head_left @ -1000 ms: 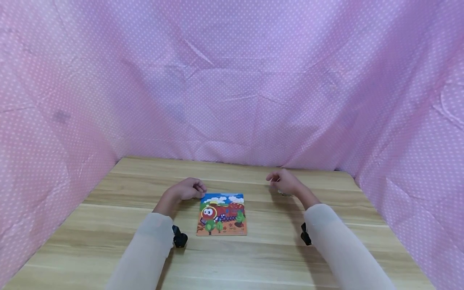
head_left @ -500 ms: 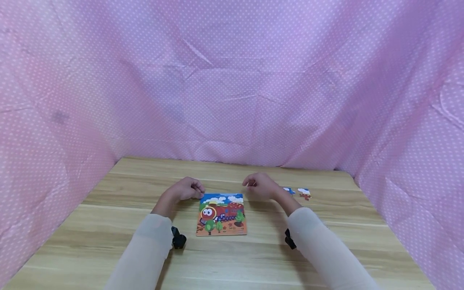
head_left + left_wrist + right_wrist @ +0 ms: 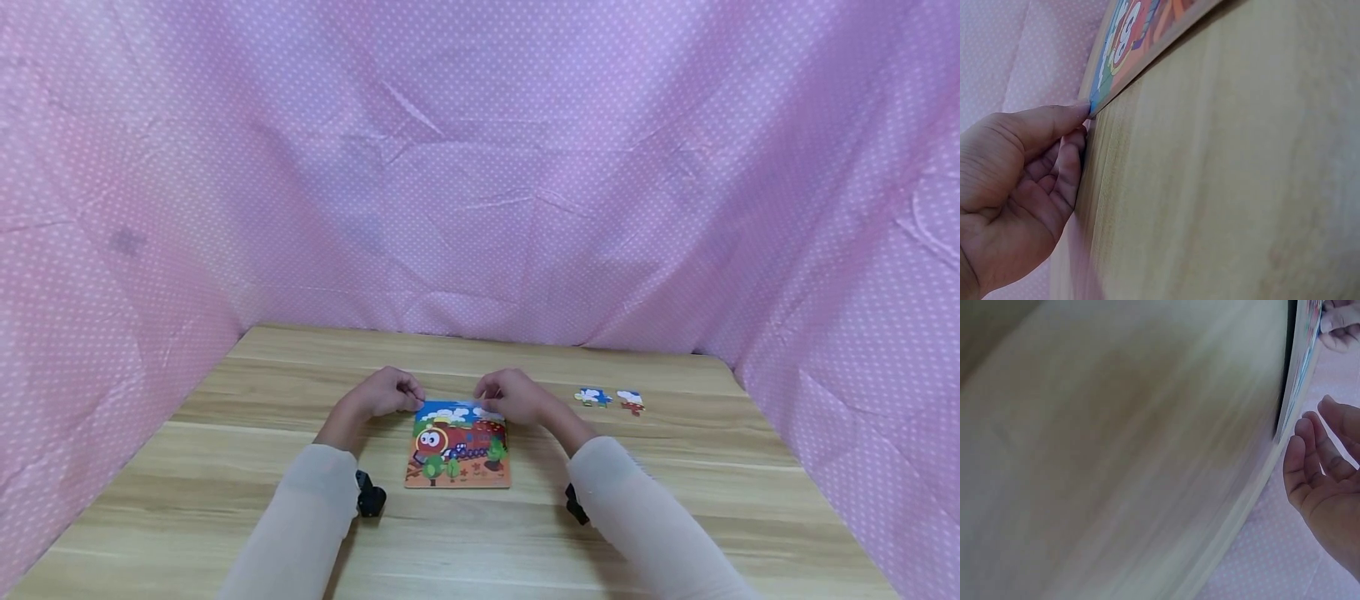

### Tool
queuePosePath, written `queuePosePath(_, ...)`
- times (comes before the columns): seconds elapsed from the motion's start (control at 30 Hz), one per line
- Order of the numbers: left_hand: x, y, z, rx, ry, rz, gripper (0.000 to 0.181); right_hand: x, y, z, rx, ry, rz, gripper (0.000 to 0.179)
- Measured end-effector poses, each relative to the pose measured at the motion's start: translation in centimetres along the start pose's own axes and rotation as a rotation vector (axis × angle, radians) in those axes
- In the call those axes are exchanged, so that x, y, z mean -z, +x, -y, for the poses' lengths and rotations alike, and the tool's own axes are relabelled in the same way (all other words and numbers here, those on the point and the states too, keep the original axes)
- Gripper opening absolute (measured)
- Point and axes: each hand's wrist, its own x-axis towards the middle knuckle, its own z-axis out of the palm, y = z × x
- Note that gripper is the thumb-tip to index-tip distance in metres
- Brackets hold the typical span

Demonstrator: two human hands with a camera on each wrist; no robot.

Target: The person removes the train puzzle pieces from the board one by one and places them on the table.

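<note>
A square puzzle board (image 3: 459,467) with a red cartoon train lies flat in the middle of the wooden table. At its far left corner my left hand (image 3: 384,392) pinches the edge; the left wrist view shows the thumb on the corner and curled fingers beside it. My right hand (image 3: 513,396) hovers at the board's far right corner, partly covering it in the head view. In the right wrist view that right hand (image 3: 1329,475) holds nothing, its fingers loosely bent and the thumb apart from them.
Two loose jigsaw pieces lie to the right: a blue and white piece (image 3: 593,397) and a white and red piece (image 3: 631,401). Pink dotted cloth (image 3: 480,208) hangs behind and beside the wooden table (image 3: 465,550). Black wrist cameras sit below both sleeves.
My right hand has moved left from over the loose jigsaw pieces to the board's far right corner, uncovering the pieces. The left hand has stayed at its corner.
</note>
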Motion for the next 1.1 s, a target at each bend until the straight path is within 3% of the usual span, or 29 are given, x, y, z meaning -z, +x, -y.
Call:
queuePosePath(0.67,0.2,-0.1,0.2,0.001,0.015,-0.001,0.006,-2.4,2.0,3.2,0.044,-0.148,0.087,0.024)
queuePosePath(1.1,0.2,-0.1,0.2,-0.002,0.022,0.021,0.007,-3.5,2.5,3.6,0.012,-0.139,0.088,0.033)
